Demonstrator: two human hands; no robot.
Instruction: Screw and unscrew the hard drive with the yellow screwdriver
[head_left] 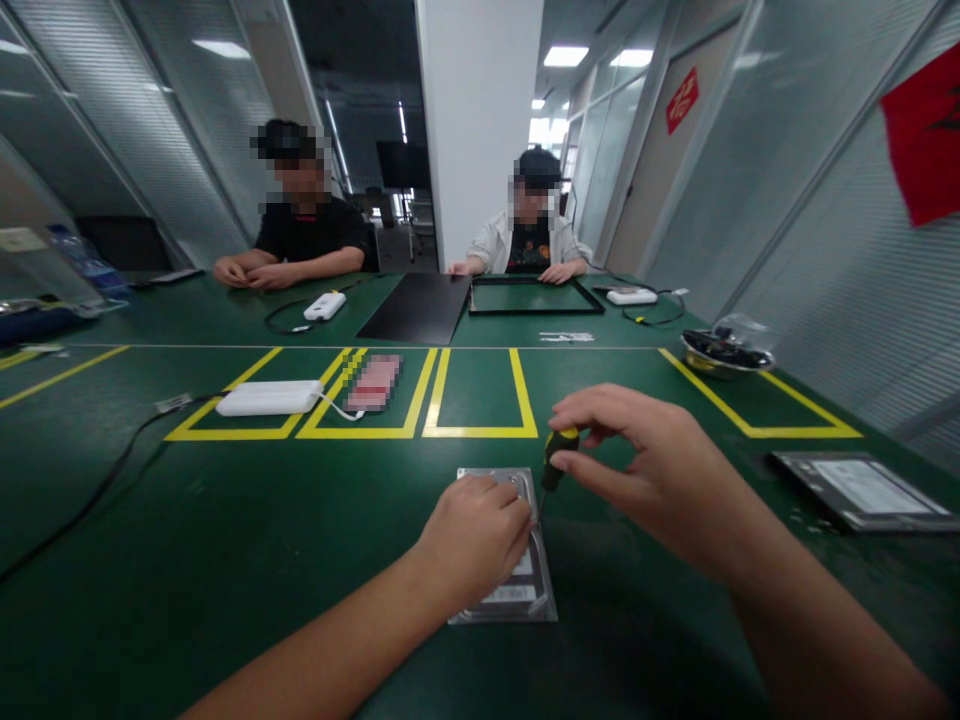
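Note:
A silver hard drive [541, 592] with a white label lies on the green table in front of me. My left hand [480, 530] rests over its middle, fingers curled at its right edge; what they hold, if anything, is hidden. My right hand [637, 450] grips a screwdriver [556, 460] by its black and yellow handle, between thumb and fingers. The shaft points down, its tip by the drive's right edge, close to my left fingertips.
Another drive [870, 490] lies at the right, near a bowl of dark parts [726, 350]. Beyond the yellow tape outlines are a black panel [416, 307] and a black frame [536, 311]. A white power bank [270, 398] is cabled to a phone [375, 382]. Two people sit opposite.

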